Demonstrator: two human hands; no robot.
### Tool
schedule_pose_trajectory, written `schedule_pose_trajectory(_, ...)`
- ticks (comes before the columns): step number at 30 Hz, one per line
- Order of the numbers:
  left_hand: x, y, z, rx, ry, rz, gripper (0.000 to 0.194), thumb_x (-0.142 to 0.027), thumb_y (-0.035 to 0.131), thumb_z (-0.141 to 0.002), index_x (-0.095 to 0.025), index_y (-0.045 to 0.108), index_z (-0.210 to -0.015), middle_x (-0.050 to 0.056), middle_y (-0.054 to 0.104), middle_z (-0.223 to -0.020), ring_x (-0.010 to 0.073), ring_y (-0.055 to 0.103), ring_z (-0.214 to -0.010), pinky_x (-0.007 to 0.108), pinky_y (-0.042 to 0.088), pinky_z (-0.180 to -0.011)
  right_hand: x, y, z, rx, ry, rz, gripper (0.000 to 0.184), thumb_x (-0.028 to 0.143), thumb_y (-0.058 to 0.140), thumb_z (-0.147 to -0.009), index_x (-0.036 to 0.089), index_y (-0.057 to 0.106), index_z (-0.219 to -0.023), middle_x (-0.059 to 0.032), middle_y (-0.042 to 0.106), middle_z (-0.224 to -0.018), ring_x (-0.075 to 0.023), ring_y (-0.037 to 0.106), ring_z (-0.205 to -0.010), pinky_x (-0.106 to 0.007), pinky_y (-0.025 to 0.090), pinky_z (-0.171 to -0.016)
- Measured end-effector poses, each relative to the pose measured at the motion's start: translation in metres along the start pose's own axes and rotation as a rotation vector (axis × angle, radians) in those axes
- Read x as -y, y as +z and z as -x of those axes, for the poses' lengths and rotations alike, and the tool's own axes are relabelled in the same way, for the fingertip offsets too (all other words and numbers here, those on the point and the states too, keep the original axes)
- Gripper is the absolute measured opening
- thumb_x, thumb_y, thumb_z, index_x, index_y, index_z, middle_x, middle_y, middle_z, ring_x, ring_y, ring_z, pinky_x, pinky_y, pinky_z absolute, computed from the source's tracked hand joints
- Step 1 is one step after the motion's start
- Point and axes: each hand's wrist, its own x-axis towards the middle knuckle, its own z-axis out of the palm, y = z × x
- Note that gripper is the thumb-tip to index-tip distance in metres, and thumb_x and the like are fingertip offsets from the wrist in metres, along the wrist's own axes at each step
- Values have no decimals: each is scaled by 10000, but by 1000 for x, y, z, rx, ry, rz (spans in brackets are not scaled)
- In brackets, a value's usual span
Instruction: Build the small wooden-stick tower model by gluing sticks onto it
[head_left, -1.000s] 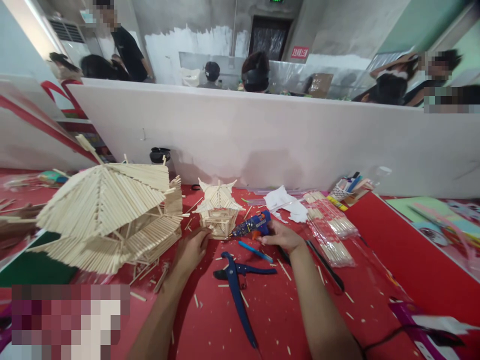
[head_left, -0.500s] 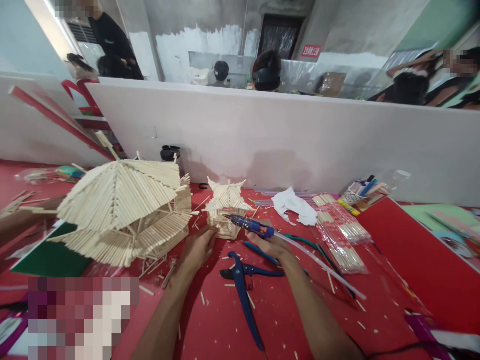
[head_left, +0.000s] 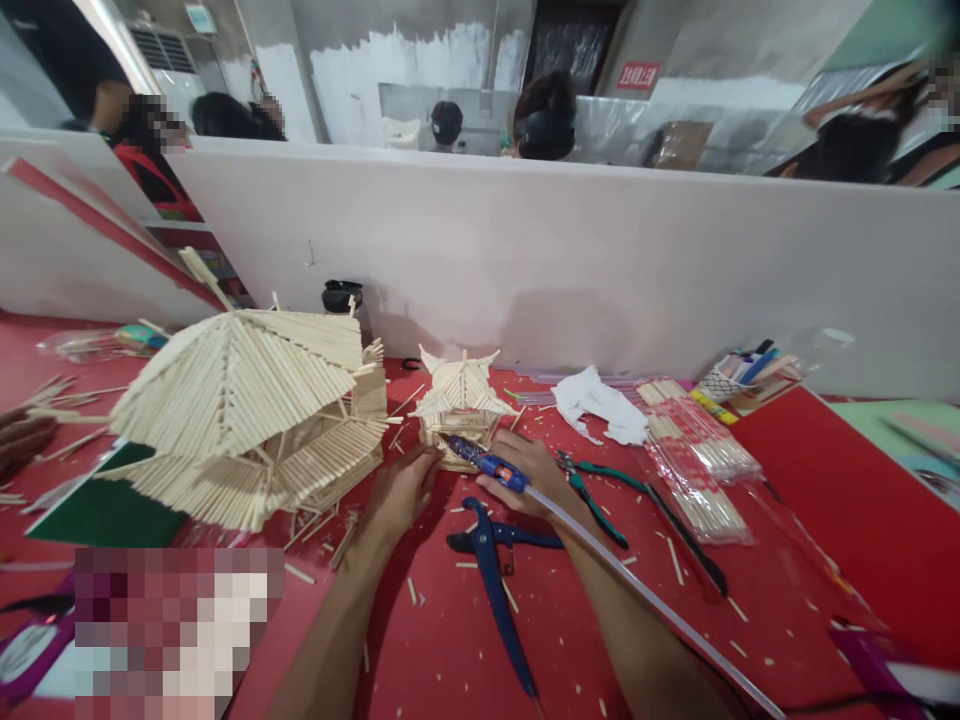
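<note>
A small pavilion (head_left: 459, 385) of pale wooden sticks, with upturned roof corners, stands upright on the red tabletop. My left hand (head_left: 405, 495) is closed at its lower left side, fingertips against the base. In my right hand (head_left: 529, 465) is a blue hot glue gun (head_left: 499, 468), its nozzle in front of the pavilion's lower front; whether the tip touches is unclear. A long translucent glue stick (head_left: 645, 580) runs from the gun's back over my right forearm. A larger stick pavilion (head_left: 240, 400) stands to the left.
Blue-handled cutters (head_left: 491, 580) and green-handled pliers (head_left: 596, 500) lie near my forearms. Bagged sticks (head_left: 694, 470), white crumpled tissue (head_left: 600, 405) and a pen basket (head_left: 724, 380) sit to the right. Another person's hand (head_left: 22, 435) is at far left. A white partition (head_left: 600, 260) rises behind.
My right hand has turned the glue gun, bringing its nozzle left across the small pavilion's front and its glue stick into view. My left hand stays at the base. The view has shifted.
</note>
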Motion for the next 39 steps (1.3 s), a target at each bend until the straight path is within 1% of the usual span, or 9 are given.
schedule_pose_trajectory(3, -4, -3, -1, -19, 10, 13, 282, -179, 469, -958, -234, 701, -1108, 60, 741, -1126, 208, 705, -1011, 319, 549, -902, 0, 1, -1, 6, -5, -3, 344, 409, 593, -944, 229, 618, -1236, -123, 681, -1142, -259, 656, -1067, -371, 540, -902)
schedule_pose_trajectory(9, -8, -5, -2, 3, 4, -8, 262, -204, 463, -969, -235, 699, -1078, 69, 737, -1128, 225, 713, -987, 324, 545, -859, 3, 5, -3, 6, 7, 28, 264, 426, 587, -939, 214, 648, -1085, -132, 684, -1109, -268, 648, -1101, -372, 538, -915)
schedule_pose_trajectory(14, -4, -3, -1, 24, -7, -36, 261, -215, 446, -983, -228, 687, -1083, 81, 730, -1138, 221, 709, -975, 316, 536, -834, 4, 8, -3, 2, 36, 69, 293, 427, 595, -932, 205, 633, -1120, -140, 686, -1112, -265, 668, -1037, -360, 541, -873)
schedule_pose_trajectory(19, -2, -2, 0, 30, -21, -57, 253, -203, 462, -975, -222, 681, -1099, 75, 725, -1150, 214, 702, -989, 305, 532, -849, 3, 11, -2, -7, 45, 63, 330, 474, 607, -928, 214, 646, -1126, -133, 680, -1096, -269, 662, -1038, -354, 536, -865)
schedule_pose_trajectory(26, -1, -1, 0, 44, -35, -31, 253, -210, 456, -982, -212, 679, -1101, 86, 721, -1164, 203, 694, -1025, 296, 527, -886, -2, 16, 0, -24, 27, 102, 329, 484, 590, -946, 204, 659, -1104, -114, 692, -1001, -236, 673, -939, -320, 540, -791)
schedule_pose_trajectory(29, 2, 1, 1, 40, -59, -9, 240, -224, 494, -971, -218, 685, -1116, 79, 726, -1154, 198, 687, -1052, 286, 529, -903, -4, 18, 1, -63, -6, 97, 308, 469, 598, -946, 199, 663, -1079, -114, 696, -985, -231, 679, -915, -314, 543, -772)
schedule_pose_trajectory(33, 5, 3, 1, 33, -55, 6, 232, -231, 527, -957, -228, 695, -1118, 76, 736, -1130, 197, 698, -1030, 286, 538, -898, -4, 17, 1, -98, -25, 90, 257, 427, 613, -940, 211, 657, -1072, -107, 704, -993, -227, 684, -917, -308, 545, -767)
schedule_pose_trajectory(36, 5, 2, 1, 25, -43, -16, 247, -219, 506, -964, -229, 687, -1132, 76, 727, -1171, 195, 699, -1040, 288, 539, -902, -5, 13, 2, -143, -30, 78, 202, 379, 599, -946, 214, 647, -1053, -95, 705, -963, -223, 682, -897, -309, 542, -753)
schedule_pose_trajectory(39, 2, 0, 0, 29, -17, -44, 270, -208, 468, -975, -231, 677, -1145, 71, 707, -1235, 199, 691, -1078, 295, 536, -918, -6, 8, 2, -142, -71, 55, 165, 334, 614, -932, 208, 635, -1036, -86, 703, -929, -218, 674, -864, -310, 536, -748)
